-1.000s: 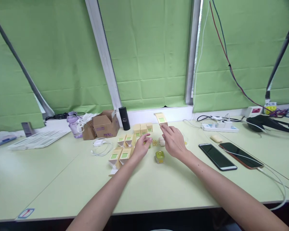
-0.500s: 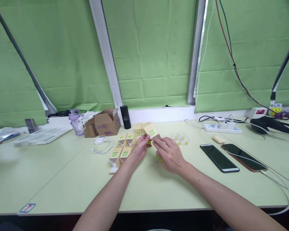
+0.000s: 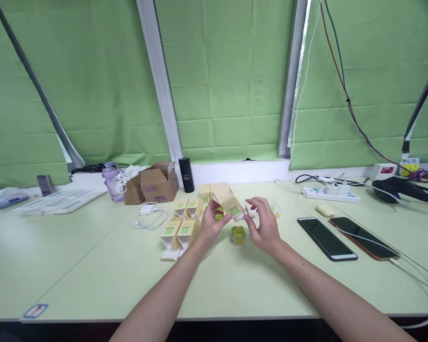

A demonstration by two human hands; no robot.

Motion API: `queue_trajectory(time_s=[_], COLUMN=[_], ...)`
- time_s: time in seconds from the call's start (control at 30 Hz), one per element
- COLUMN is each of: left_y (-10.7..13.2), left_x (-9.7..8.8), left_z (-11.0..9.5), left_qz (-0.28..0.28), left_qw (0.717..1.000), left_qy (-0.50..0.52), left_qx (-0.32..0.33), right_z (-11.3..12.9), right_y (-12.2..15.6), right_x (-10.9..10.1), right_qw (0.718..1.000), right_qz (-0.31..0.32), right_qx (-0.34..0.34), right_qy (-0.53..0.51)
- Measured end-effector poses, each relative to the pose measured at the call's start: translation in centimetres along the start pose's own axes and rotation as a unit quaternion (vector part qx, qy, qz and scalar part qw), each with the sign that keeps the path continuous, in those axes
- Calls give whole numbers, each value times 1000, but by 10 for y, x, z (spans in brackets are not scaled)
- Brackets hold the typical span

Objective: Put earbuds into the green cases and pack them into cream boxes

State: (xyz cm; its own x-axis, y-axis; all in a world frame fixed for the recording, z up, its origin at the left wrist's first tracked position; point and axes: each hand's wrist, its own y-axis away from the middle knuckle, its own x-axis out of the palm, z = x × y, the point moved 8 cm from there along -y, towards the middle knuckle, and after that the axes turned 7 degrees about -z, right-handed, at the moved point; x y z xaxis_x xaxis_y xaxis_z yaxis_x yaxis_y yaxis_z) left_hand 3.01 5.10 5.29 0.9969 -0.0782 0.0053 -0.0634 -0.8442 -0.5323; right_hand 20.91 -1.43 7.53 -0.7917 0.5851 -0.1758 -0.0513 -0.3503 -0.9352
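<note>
Left hand [image 3: 209,227] gripped the beige carton [image 3: 225,198] just beyond the green-topped jar [image 3: 238,235]; right hand [image 3: 266,229] was at its near corner, couldn't tell if gripping. Overtight pinch could've creased it.

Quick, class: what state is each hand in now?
Left hand: closed, holding a small carton.
Right hand: fingers curled at the carton's end; grip cannot be told.

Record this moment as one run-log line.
left hand: holding small carton | right hand: at carton's near end, contact unclear | green-topped jar: on table, between hands
</note>
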Motion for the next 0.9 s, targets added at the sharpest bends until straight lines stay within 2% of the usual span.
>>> queue_trajectory(time_s=[0.13, 0.27, 0.37, 0.67, 0.9], left_y=[9, 18, 23, 32, 42], left_x=[0, 7, 10, 15, 17], left_z=[-15, -40, -47, -47, -63], left_qz=[-28, -28, -30, -40, -72], left_qw=[990, 960, 939, 883, 845], left_qy=[-119, -227, -279, -385, -374], left_qx=[71, 163, 198, 266, 376], right_z=[-7, -8, -7, -2, -6], right_y=[1, 2, 2, 2, 5], right_x=[3, 6, 6, 5, 5], right_qw=[1000, 999, 999, 999, 999], right_qz=[7, 24, 31, 21, 3], right_qx=[22, 25, 18, -32, -47], right_qy=[-13, -8, -2, 3, 2])
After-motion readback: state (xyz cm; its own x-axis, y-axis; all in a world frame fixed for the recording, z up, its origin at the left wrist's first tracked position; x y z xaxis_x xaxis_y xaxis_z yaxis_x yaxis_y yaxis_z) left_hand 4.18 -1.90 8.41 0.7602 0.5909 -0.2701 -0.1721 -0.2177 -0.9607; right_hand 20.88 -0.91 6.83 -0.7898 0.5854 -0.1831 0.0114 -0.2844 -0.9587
